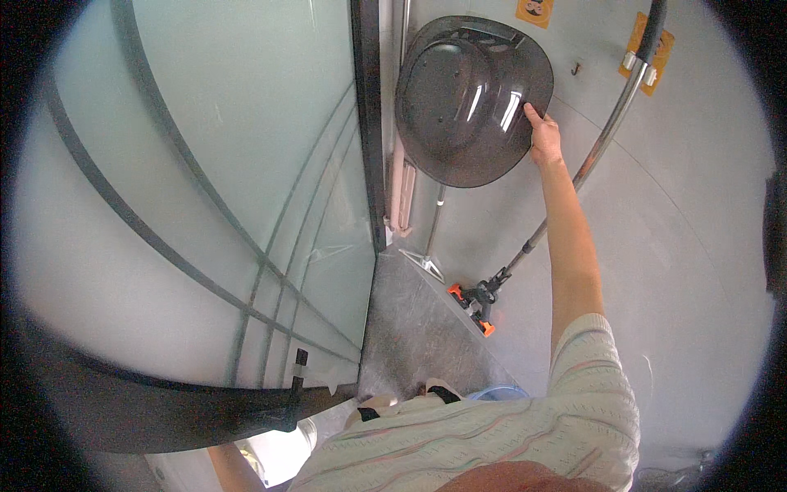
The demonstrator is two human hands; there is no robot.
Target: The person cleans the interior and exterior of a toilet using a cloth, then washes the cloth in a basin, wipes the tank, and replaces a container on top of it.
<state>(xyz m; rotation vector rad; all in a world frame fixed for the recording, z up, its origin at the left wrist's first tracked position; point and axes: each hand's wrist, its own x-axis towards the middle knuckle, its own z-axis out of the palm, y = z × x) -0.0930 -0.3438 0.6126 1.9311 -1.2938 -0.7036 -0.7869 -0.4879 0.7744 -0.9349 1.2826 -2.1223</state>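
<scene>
My right hand point(545, 136) grips the right rim of a dark translucent plastic basin point(458, 107), thumb on its outer face. The basin is raised on edge in front of the grey wall, its underside turned towards me. My left hand is out of view; only part of that forearm shows at the bottom left, beside a bright white thing point(286, 452) that I cannot make out. Above it is a frosted glass door point(203, 203) with dark curved stripes and a black latch point(298, 375).
Against the wall lean a mop pole with a black and orange clamp head point(476, 301) and a white-headed floor squeegee point(427, 265). A small hook point(575, 69) and orange stickers point(533, 11) are on the wall. A blue basin rim point(501, 392) shows near my feet.
</scene>
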